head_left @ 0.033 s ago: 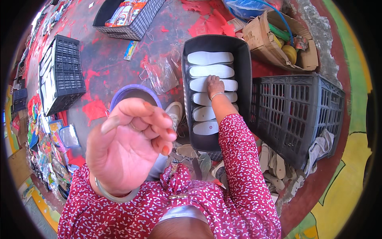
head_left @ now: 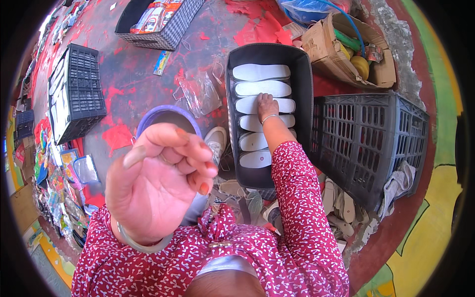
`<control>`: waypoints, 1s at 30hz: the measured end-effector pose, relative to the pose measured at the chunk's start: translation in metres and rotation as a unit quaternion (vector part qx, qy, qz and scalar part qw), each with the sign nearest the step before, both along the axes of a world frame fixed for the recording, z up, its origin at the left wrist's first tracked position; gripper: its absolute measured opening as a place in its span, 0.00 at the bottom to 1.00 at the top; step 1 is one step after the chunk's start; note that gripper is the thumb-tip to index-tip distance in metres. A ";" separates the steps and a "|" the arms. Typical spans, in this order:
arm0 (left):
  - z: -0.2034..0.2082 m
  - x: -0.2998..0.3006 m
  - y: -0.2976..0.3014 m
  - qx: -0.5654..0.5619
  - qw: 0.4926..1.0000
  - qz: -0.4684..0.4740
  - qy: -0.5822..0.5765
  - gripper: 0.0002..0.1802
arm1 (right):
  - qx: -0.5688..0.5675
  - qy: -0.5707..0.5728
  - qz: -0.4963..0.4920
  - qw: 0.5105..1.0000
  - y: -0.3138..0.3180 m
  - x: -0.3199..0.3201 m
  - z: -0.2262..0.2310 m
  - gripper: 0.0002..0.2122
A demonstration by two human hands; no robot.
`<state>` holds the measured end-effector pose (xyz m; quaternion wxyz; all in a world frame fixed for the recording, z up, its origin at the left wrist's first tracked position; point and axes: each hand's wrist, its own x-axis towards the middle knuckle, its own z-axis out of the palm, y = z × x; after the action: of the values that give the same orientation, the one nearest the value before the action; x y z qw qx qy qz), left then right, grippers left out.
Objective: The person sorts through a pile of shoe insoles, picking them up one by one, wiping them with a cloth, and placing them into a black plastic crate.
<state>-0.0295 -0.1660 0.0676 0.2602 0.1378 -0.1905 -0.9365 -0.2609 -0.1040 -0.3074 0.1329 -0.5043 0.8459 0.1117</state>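
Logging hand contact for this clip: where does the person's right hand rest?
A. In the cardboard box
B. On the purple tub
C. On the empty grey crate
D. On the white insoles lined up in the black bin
D: the right hand lies flat on the white insoles inside the black bin, not on anything beside it.

Looks like a small footwear workshop set up right on the ground: a red-stained concrete floor (head_left: pixel 123 84), a black bin (head_left: pixel 304 79) lined with white insoles (head_left: pixel 261 72), black plastic crates (head_left: pixel 368 143) around, loose soles (head_left: pixel 341 203) heaped underneath, and a cardboard box (head_left: pixel 321 49) of odds and ends.
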 end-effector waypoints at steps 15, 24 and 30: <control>0.003 -0.001 0.009 -0.011 1.000 -0.020 -0.002 0.27 | 0.085 -0.107 -0.206 0.969 0.013 0.048 0.018 0.27; 0.006 -0.005 0.012 -0.006 0.999 -0.037 -0.021 0.24 | 0.116 -0.171 -0.155 0.966 -0.004 0.004 0.037 0.18; 0.004 -0.011 0.008 0.002 0.999 -0.027 -0.043 0.22 | 0.006 -0.049 -0.160 0.986 -0.012 -0.067 0.045 0.21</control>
<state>-0.0403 -0.1583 0.0715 0.2266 0.1734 -0.2031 -0.9367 -0.3275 -0.1163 -0.2621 0.1932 -0.3663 0.9076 0.0693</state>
